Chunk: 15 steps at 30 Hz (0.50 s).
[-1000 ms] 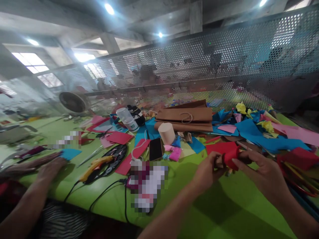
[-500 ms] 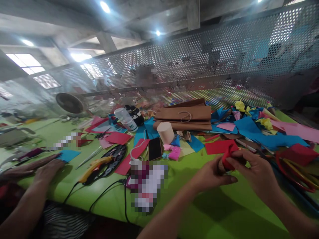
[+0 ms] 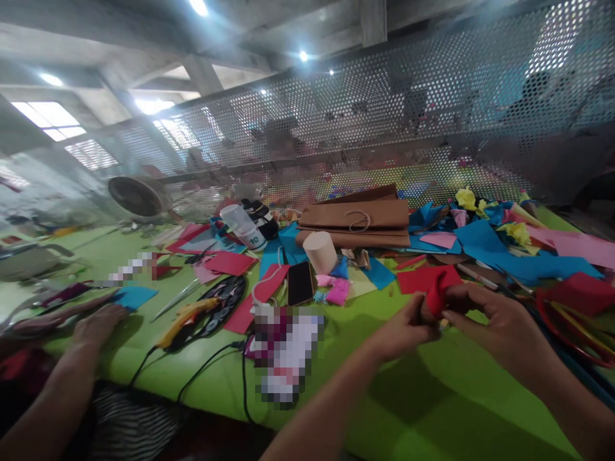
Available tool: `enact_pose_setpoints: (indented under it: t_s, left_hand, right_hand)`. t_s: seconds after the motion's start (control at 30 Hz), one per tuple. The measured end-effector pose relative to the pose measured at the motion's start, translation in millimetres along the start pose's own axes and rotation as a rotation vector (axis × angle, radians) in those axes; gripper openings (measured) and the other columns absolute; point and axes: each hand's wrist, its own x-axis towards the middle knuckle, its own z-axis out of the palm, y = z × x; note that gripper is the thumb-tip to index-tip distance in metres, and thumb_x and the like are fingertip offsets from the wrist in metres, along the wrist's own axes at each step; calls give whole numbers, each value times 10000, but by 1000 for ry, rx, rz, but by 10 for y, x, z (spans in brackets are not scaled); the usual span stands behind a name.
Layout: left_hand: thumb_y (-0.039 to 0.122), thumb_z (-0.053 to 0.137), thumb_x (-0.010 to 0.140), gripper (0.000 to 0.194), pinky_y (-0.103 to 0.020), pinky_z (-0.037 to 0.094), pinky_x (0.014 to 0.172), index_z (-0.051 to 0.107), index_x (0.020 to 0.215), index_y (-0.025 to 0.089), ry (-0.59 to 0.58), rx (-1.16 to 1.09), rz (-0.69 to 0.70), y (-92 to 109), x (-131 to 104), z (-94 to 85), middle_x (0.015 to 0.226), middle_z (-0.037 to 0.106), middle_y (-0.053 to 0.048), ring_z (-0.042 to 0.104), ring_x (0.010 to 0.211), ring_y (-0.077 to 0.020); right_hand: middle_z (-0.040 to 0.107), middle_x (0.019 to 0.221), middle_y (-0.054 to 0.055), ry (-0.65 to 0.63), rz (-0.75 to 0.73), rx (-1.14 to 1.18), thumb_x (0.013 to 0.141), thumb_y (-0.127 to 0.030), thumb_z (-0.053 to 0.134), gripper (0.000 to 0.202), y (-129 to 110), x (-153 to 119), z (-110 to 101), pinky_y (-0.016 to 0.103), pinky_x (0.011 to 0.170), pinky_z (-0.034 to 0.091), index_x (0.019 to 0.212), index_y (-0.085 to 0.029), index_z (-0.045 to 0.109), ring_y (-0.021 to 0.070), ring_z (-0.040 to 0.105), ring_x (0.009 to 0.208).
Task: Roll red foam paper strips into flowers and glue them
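A small curled red piece [image 3: 436, 296], like paper or felt, is held upright between my two hands above the green table. My left hand [image 3: 407, 330] grips its lower left side, with the fingers wrapped round it. On the right, my right hand [image 3: 487, 315] pinches its edge between thumb and fingers. Something small and pale shows just under the red piece, too small to name. Behind it lies a flat red sheet [image 3: 408, 280]. Blue sheets [image 3: 504, 253] and a heap of coloured scraps lie beyond my right hand.
A co-worker's hands [image 3: 98, 323] rest by a blue piece [image 3: 136, 298] at the left. On the green table [image 3: 346, 384] are a yellow glue gun [image 3: 185, 320], a dark phone [image 3: 300, 283], a cream roll [image 3: 320, 253] and brown folded sheets [image 3: 355, 218].
The red piece now stands more upright and curled. My left thumb has drawn in towards it, and my right hand has shifted slightly. The camera view has moved a little.
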Motion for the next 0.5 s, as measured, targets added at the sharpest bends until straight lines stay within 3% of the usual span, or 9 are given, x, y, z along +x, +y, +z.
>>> enact_pose_setpoints:
  t_s: [0.2, 0.5]
  left_hand:
    - [153, 733, 692, 658, -282, 358, 798, 564, 1326, 200, -78, 39, -23, 57, -18, 13, 914, 497, 25, 429, 805, -117]
    - [170, 728, 691, 531, -288, 372, 834, 519, 1176, 218, -51, 122, 60, 92, -41, 11, 967, 491, 19, 451, 884, -137]
  right_hand:
    - [789, 831, 20, 36, 65, 88, 813, -443, 797, 187, 49, 25, -6, 357, 721, 594, 860, -264, 769, 230, 718, 751]
    - [776, 850, 31, -26, 145, 120, 816, -515, 800, 288, 34, -7, 54, 349, 708, 558, 860, -236, 746, 224, 692, 763]
